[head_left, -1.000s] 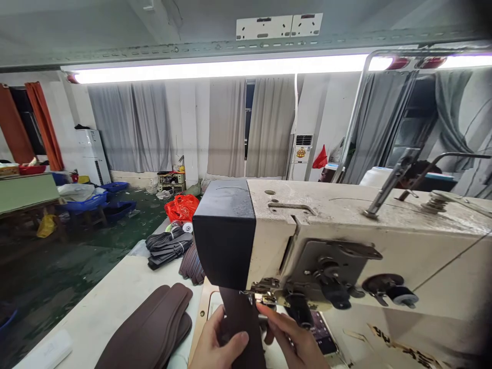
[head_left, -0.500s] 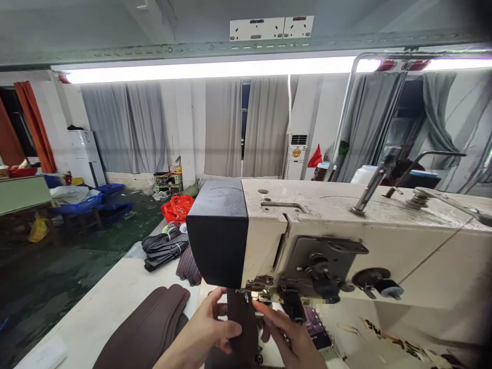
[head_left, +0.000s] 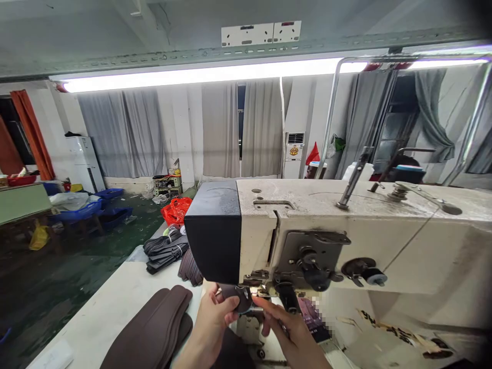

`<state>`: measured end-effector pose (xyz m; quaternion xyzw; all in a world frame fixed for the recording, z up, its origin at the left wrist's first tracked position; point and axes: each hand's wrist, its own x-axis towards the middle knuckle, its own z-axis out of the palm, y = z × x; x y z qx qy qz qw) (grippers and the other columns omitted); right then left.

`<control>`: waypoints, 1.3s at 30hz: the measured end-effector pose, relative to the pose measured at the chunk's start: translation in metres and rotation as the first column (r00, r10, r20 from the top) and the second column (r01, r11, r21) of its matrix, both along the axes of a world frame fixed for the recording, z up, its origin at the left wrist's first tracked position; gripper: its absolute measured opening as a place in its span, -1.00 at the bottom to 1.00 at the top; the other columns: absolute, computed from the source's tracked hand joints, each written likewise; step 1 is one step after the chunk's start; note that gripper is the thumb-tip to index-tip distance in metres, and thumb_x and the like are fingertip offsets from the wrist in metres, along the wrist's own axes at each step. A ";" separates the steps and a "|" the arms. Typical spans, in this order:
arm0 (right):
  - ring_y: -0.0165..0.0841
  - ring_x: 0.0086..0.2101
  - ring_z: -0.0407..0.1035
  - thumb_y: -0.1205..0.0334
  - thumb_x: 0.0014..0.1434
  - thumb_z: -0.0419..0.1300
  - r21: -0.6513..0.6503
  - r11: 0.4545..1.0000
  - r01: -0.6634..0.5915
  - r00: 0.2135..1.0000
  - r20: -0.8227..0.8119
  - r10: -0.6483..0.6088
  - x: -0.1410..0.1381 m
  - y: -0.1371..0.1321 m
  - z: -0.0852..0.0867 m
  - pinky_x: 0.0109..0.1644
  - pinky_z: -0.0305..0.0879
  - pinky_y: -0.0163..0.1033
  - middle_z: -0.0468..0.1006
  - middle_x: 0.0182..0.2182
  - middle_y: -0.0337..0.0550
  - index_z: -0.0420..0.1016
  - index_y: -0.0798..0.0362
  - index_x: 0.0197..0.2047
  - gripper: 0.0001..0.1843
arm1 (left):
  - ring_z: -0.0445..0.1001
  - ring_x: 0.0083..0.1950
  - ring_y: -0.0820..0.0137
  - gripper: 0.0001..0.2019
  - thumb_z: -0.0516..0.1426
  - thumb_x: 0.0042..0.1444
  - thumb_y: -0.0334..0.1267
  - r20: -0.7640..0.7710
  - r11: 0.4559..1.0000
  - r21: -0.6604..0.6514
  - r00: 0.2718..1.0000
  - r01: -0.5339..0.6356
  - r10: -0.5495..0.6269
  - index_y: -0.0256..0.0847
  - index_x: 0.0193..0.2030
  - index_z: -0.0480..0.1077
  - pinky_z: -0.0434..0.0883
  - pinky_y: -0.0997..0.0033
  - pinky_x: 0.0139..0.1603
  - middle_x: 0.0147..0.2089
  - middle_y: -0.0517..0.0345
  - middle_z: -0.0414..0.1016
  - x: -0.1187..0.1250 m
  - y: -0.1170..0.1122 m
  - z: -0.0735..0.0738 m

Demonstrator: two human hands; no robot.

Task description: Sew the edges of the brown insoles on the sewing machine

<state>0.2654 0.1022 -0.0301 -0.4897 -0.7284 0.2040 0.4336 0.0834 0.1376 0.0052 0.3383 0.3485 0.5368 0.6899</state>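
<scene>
Beneath the head of a cream sewing machine (head_left: 253,246), a dark brown leather-like piece (head_left: 245,302) sits at the presser foot (head_left: 259,291), its rounded end showing. My left hand (head_left: 215,315) pinches it between thumb and fingers on the left side. From the right, my right hand (head_left: 288,328) reaches in with the index finger stretched out, its tip at the edge of the piece beside the foot. The other fingers of that hand are loosely bent and apart from it. More brown material (head_left: 234,351) shows below my left wrist. The needle point cannot be made out.
Stacked brown pieces (head_left: 144,328) lie on the white table (head_left: 96,302), left of my hands. Behind them are bundled dark strips (head_left: 165,251) and a red plastic bag (head_left: 176,210). The machine's black end cover (head_left: 213,246) overhangs my left hand. A thread stand (head_left: 334,118) rises behind.
The brown piece has shifted and turned under the foot; its rounded end now shows where a long strip hung toward me. My left hand has moved slightly closer to the foot. The view has shifted slightly.
</scene>
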 end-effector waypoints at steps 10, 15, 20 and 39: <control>-0.32 -0.43 0.46 -0.06 0.37 -0.12 -0.052 0.999 -0.013 1.000 0.026 0.014 0.000 -0.003 0.005 -0.21 0.37 -0.23 0.55 -0.50 -0.19 0.45 -0.06 0.16 -0.50 | 0.54 -0.38 0.30 -0.67 0.38 -0.18 -0.04 -0.121 0.999 0.006 0.991 -0.054 0.054 -0.16 -0.48 0.37 0.48 0.40 -0.32 -0.54 0.23 0.46 0.006 -0.032 -0.024; -0.34 -0.40 0.46 0.00 0.39 -0.14 -0.036 0.998 -0.047 0.999 -0.010 0.046 0.002 -0.001 -0.002 -0.10 0.38 -0.20 0.54 -0.48 -0.21 0.34 -0.11 0.24 -0.52 | 0.51 -0.13 0.19 -0.81 0.35 -0.17 -0.22 -0.444 0.978 0.109 0.888 0.180 -0.115 -0.20 -0.39 0.51 0.42 0.38 -0.12 -0.43 0.14 0.57 -0.034 0.021 0.031; -0.35 -0.45 0.44 0.03 0.39 -0.13 0.013 0.998 -0.055 0.998 -0.007 0.055 0.004 0.007 -0.012 -0.14 0.38 -0.21 0.54 -0.52 -0.20 0.41 -0.04 0.20 -0.53 | 0.50 -0.43 0.35 -0.62 0.41 -0.27 -0.22 -0.444 0.909 0.013 0.817 0.416 -0.368 -0.32 -0.25 0.55 0.37 0.47 -0.41 -0.40 0.07 0.61 -0.048 0.023 0.036; -0.27 -0.40 0.48 -0.09 0.34 -0.12 -0.155 0.986 0.052 0.998 0.031 -0.048 -0.003 -0.006 0.020 -0.17 0.35 -0.20 0.56 -0.50 -0.19 0.55 -0.05 0.03 -0.48 | 0.54 -0.06 0.15 -0.39 0.37 -0.17 0.01 -0.213 0.980 0.158 0.973 0.119 -0.084 -0.14 0.03 0.38 0.46 0.30 -0.07 -0.04 -0.04 0.58 -0.015 -0.055 -0.018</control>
